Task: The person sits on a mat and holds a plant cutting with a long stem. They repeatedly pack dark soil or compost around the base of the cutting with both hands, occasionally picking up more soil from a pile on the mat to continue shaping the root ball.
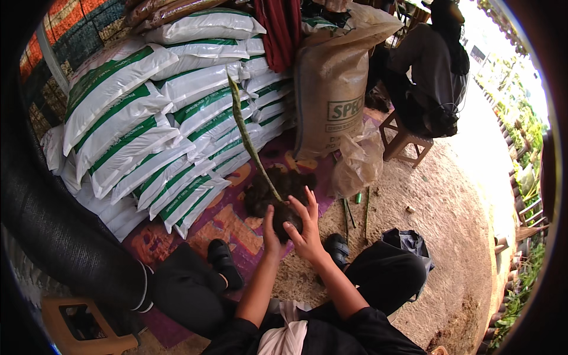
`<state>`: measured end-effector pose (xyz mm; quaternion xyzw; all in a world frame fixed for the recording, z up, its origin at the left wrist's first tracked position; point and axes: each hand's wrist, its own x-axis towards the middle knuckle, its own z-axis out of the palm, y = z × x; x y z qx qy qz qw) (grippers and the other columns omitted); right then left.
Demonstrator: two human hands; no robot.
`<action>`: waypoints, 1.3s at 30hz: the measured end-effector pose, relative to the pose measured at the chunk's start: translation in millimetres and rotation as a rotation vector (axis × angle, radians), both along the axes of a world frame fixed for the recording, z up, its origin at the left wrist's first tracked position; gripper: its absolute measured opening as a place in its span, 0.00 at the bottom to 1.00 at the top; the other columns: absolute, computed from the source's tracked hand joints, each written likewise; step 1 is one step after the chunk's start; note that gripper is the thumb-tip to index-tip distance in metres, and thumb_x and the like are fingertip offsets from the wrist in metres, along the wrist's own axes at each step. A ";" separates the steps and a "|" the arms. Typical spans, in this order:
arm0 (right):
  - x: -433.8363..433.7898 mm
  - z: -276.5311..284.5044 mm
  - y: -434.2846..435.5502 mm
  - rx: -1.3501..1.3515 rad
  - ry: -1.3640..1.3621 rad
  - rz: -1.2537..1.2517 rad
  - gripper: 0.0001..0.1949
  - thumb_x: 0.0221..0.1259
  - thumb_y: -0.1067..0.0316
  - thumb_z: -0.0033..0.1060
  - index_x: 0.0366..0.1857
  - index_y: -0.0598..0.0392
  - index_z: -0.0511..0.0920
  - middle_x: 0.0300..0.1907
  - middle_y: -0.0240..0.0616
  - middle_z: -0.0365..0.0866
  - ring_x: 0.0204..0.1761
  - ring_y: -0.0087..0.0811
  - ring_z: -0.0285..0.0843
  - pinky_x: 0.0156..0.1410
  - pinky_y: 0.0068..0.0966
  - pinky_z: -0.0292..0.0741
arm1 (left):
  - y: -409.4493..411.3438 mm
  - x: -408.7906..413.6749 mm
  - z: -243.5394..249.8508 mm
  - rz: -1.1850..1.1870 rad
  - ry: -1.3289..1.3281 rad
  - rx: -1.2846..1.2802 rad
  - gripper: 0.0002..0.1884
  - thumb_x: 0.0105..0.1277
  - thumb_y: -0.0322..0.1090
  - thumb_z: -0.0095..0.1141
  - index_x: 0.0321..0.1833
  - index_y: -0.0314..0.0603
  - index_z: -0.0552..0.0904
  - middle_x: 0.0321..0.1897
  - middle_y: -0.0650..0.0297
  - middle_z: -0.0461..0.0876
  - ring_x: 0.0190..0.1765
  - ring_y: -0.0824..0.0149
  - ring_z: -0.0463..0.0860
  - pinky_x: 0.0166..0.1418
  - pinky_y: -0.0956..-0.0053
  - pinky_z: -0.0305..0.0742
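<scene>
Between my two hands is a dark, rounded clump of soil [286, 218], with a long, narrow snake plant leaf [249, 144] rising from it and leaning up to the left. My left hand [271, 230] cups the clump's left side. On its right side, my right hand [306, 224] rests with thumb and fingers spread around it. Behind and below the clump, a pile of dark soil [257, 195] lies on a purple printed sheet [222, 230]. The base of the leaf meets the top of the clump; the clump's underside is hidden.
White-and-green plastic sacks [199, 106] are stacked at the left. Ahead stand a large woven sack [330, 97] and a clear plastic bag [359, 164]. Another person [426, 71] sits on a plastic stool [406, 142]. Cut leaves [367, 213] lie near my foot; another stool [84, 326] is lower left.
</scene>
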<state>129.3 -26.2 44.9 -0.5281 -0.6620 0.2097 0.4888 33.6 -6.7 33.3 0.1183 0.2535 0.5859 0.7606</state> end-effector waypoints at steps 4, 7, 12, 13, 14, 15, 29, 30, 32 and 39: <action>0.6 -9.4 1.2 0.027 0.069 0.052 0.22 0.56 0.59 0.58 0.54 0.54 0.73 0.71 0.50 0.45 0.74 0.52 0.38 0.72 0.45 0.44 | 7.0 -2.5 -24.6 -0.025 0.049 -0.013 0.20 0.70 0.48 0.40 0.48 0.37 0.76 0.44 0.59 0.78 0.46 0.64 0.79 0.52 0.70 0.74; 1.9 -14.8 2.2 0.034 0.088 0.057 0.21 0.56 0.60 0.58 0.54 0.54 0.74 0.71 0.51 0.45 0.73 0.52 0.40 0.72 0.45 0.44 | 8.1 0.3 -30.5 -0.011 0.102 -0.046 0.21 0.71 0.50 0.38 0.48 0.38 0.75 0.42 0.60 0.78 0.44 0.66 0.79 0.49 0.72 0.75; 2.1 12.4 1.0 0.048 -0.037 0.001 0.21 0.57 0.60 0.57 0.55 0.51 0.74 0.70 0.53 0.47 0.73 0.53 0.39 0.73 0.46 0.43 | 3.4 -0.1 -12.1 -0.002 0.042 -0.046 0.25 0.71 0.53 0.36 0.49 0.38 0.76 0.45 0.59 0.78 0.47 0.64 0.79 0.53 0.70 0.73; 3.5 18.6 0.3 0.067 -0.101 -0.009 0.20 0.57 0.60 0.56 0.55 0.50 0.74 0.70 0.53 0.47 0.73 0.54 0.39 0.73 0.46 0.43 | 3.3 -1.2 -6.9 0.004 0.055 -0.048 0.25 0.71 0.54 0.35 0.49 0.38 0.76 0.45 0.58 0.78 0.47 0.64 0.79 0.53 0.70 0.73; 4.5 21.6 0.1 0.086 -0.165 -0.020 0.20 0.58 0.60 0.56 0.55 0.49 0.74 0.70 0.53 0.47 0.73 0.54 0.39 0.73 0.47 0.42 | 3.5 -2.5 -4.2 0.010 0.068 -0.049 0.26 0.72 0.55 0.34 0.49 0.38 0.76 0.45 0.58 0.78 0.47 0.63 0.79 0.53 0.70 0.73; 5.6 21.3 -0.3 0.066 -0.219 -0.004 0.20 0.58 0.60 0.55 0.55 0.48 0.74 0.71 0.52 0.47 0.73 0.55 0.39 0.73 0.48 0.41 | 4.1 -2.9 -4.8 -0.007 0.098 -0.039 0.27 0.72 0.55 0.33 0.49 0.37 0.76 0.45 0.58 0.78 0.47 0.63 0.79 0.53 0.70 0.73; -0.2 21.4 0.7 -0.150 0.477 0.007 0.30 0.50 0.71 0.65 0.60 0.61 0.65 0.56 0.45 0.71 0.57 0.31 0.70 0.61 0.27 0.67 | 3.8 -3.5 -3.3 -0.006 0.302 0.031 0.29 0.70 0.57 0.34 0.57 0.37 0.73 0.53 0.56 0.75 0.55 0.62 0.76 0.61 0.66 0.70; -3.7 16.2 0.7 -0.135 0.459 0.021 0.30 0.50 0.71 0.65 0.60 0.61 0.66 0.57 0.46 0.71 0.58 0.32 0.70 0.61 0.27 0.67 | 5.3 2.1 -5.4 0.023 0.333 -0.042 0.29 0.69 0.58 0.35 0.56 0.38 0.73 0.53 0.56 0.76 0.55 0.61 0.77 0.60 0.65 0.71; -8.9 5.5 -3.7 -0.096 0.299 0.003 0.31 0.53 0.64 0.64 0.62 0.59 0.65 0.63 0.51 0.64 0.67 0.39 0.60 0.69 0.36 0.57 | 5.3 -2.6 -9.0 -0.074 0.126 0.017 0.30 0.67 0.59 0.37 0.56 0.38 0.73 0.53 0.56 0.76 0.54 0.60 0.77 0.59 0.64 0.72; -16.1 -8.7 -16.4 -0.103 -0.076 -0.080 0.35 0.56 0.48 0.58 0.65 0.54 0.62 0.73 0.49 0.43 0.75 0.52 0.33 0.70 0.58 0.28 | 2.3 -8.1 -8.6 -0.101 0.031 -0.066 0.22 0.65 0.51 0.44 0.49 0.40 0.78 0.45 0.57 0.81 0.47 0.61 0.81 0.53 0.66 0.76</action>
